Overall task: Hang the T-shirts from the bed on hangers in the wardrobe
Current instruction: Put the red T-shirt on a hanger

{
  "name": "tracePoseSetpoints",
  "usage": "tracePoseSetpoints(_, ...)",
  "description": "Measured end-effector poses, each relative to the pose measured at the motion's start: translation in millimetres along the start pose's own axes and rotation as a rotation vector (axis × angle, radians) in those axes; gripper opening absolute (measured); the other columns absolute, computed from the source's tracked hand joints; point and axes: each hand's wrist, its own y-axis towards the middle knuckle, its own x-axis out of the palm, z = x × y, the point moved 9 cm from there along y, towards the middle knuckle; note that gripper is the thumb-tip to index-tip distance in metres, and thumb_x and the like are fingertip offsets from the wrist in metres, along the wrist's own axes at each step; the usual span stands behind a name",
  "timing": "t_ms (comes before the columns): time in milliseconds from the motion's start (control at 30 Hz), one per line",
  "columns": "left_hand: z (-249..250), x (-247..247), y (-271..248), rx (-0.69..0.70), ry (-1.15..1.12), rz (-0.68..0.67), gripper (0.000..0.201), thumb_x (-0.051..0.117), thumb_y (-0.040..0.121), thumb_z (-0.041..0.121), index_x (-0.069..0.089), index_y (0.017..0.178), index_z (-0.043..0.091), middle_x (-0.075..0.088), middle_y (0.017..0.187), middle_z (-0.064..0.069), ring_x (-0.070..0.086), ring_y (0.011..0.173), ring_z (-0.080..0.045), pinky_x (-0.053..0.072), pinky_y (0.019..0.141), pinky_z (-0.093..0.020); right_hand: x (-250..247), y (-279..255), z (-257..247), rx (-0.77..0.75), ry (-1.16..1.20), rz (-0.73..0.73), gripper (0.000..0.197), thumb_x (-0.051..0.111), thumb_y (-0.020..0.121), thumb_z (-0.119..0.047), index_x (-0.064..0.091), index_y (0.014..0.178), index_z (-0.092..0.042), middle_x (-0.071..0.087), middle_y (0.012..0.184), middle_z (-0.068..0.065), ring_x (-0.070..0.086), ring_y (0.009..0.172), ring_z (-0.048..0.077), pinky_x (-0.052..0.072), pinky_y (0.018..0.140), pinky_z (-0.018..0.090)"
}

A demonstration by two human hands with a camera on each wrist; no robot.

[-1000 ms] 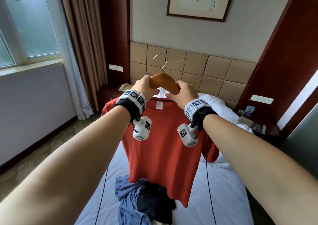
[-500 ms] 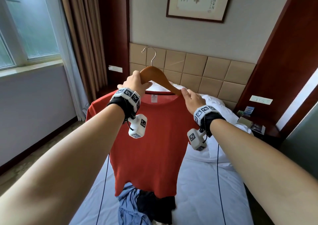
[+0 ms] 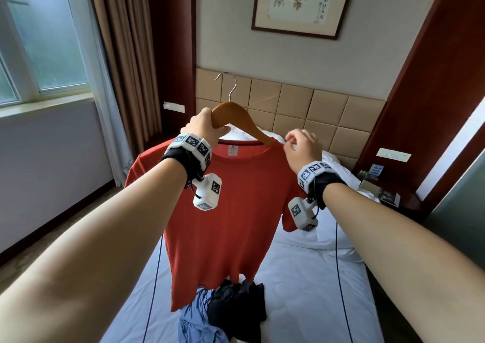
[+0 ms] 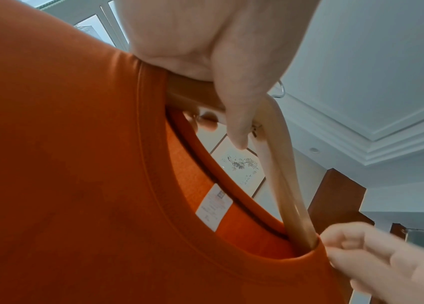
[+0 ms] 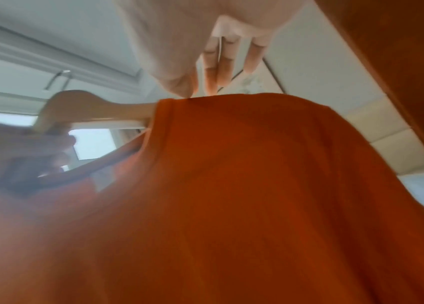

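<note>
Nearest to the person, at the foot of the white bed (image 3: 301,290), lay a small heap of clothes: a blue garment (image 3: 195,321) crumpled against a black garment (image 3: 236,306), the two touching. Nothing in view held them; they sat straight on the sheet.

Above that heap hung the red T-shirt (image 3: 225,211), lifted clear of the mattress with its hem just over the pile. It was already threaded on the wooden hanger (image 3: 236,118), whose metal hook stood upright above the shirt's neck opening, the white label showing inside the collar.

The left hand (image 3: 204,127) was curled round the hanger's left arm close to the neck, gripping the wood; the left wrist view showed the thumb (image 4: 242,107) pressed across the bar. The right hand (image 3: 301,145) was at the shirt's right shoulder, where the hanger's other arm slipped under the cloth. Its thumb and forefinger met at the collar edge in the right wrist view and seemed to pinch the fabric, though that picture was blurred.

Farther off, white pillows (image 3: 333,164) lay against the padded tan headboard (image 3: 315,106). A nightstand (image 3: 393,198) with small items stood at the right, a framed painting (image 3: 301,4) hung above, and curtains (image 3: 126,54) flanked the window (image 3: 39,35) at left. The wardrobe was out of sight.
</note>
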Motion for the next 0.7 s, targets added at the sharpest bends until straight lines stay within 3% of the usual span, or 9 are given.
tracePoseSetpoints(67,5,1,-1,0.019,-0.003,-0.001,0.045,0.072,0.079,0.056,0.049,0.095,0.020,0.064,0.093,-0.003,0.064,0.084,-0.029,0.055,0.079,-0.042,-3,-1,-31,-0.151,0.028,-0.004,0.007,0.060,0.084,-0.012,0.066,0.087,-0.014,0.065,0.088,-0.001,0.054,0.088,0.023,0.041,0.076,0.034)
tracePoseSetpoints(167,8,3,-3,0.036,-0.013,-0.010,0.043,0.074,0.077,0.055,0.052,0.093,0.022,0.064,0.089,0.000,0.064,0.081,-0.027,0.056,0.077,-0.041,-2,-5,-63,-0.245,0.075,-0.074,0.006,0.061,0.081,-0.019,0.067,0.083,-0.020,0.064,0.080,-0.008,0.057,0.075,0.017,0.046,0.067,0.030)
tracePoseSetpoints(267,6,6,-5,0.023,-0.014,-0.021,0.042,0.075,0.076,0.053,0.050,0.091,0.023,0.062,0.089,0.000,0.064,0.083,-0.028,0.056,0.079,-0.042,7,-17,-86,-0.373,-0.002,-0.144,0.010,0.062,0.080,-0.026,0.070,0.086,-0.026,0.069,0.082,-0.008,0.064,0.078,0.019,0.051,0.073,0.033)
tracePoseSetpoints(367,5,7,-7,0.026,-0.019,-0.019,0.043,0.076,0.075,0.054,0.050,0.091,0.023,0.063,0.090,-0.001,0.065,0.083,-0.028,0.056,0.078,-0.042,32,-24,-85,-0.301,-0.077,-0.422,0.016,0.065,0.085,-0.034,0.073,0.099,-0.032,0.066,0.090,-0.012,0.061,0.089,0.015,0.051,0.080,0.031)
tracePoseSetpoints(467,7,8,-9,0.041,-0.021,-0.019,0.042,0.075,0.077,0.054,0.050,0.092,0.023,0.062,0.090,0.000,0.064,0.084,-0.027,0.055,0.078,-0.040,54,-34,-79,-0.268,-0.259,-0.664,0.016,0.069,0.085,-0.045,0.071,0.097,-0.034,0.066,0.087,-0.014,0.062,0.085,0.013,0.044,0.066,0.025)
tracePoseSetpoints(533,11,8,-11,0.049,0.010,-0.019,0.043,0.072,0.079,0.057,0.052,0.095,0.022,0.062,0.089,0.001,0.060,0.083,-0.026,0.049,0.085,-0.041,58,-35,-81,-0.285,-0.314,-0.681,0.012,0.069,0.085,-0.043,0.069,0.085,-0.032,0.062,0.077,-0.009,0.062,0.079,0.017,0.040,0.059,0.025)
tracePoseSetpoints(567,12,9,-12,0.056,0.051,-0.019,0.043,0.069,0.080,0.058,0.052,0.096,0.022,0.061,0.088,0.002,0.056,0.082,-0.025,0.042,0.089,-0.043,60,-35,-81,-0.283,-0.321,-0.672,0.010,0.069,0.086,-0.042,0.068,0.084,-0.032,0.061,0.078,-0.007,0.062,0.080,0.019,0.044,0.063,0.026)
tracePoseSetpoints(633,14,11,-13,0.070,0.138,-0.022,0.043,0.063,0.083,0.062,0.050,0.096,0.023,0.060,0.085,0.003,0.051,0.081,-0.024,0.033,0.092,-0.046,59,-35,-82,-0.260,-0.305,-0.660,0.006,0.067,0.088,-0.040,0.069,0.091,-0.036,0.063,0.087,-0.005,0.063,0.085,0.020,0.052,0.074,0.032)
tracePoseSetpoints(700,15,12,-14,0.071,0.185,-0.032,0.044,0.060,0.085,0.063,0.049,0.098,0.023,0.060,0.085,0.002,0.050,0.081,-0.023,0.032,0.093,-0.048,56,-34,-82,-0.247,-0.285,-0.638,0.009,0.066,0.089,-0.037,0.068,0.097,-0.034,0.064,0.095,-0.004,0.062,0.088,0.020,0.053,0.077,0.033)
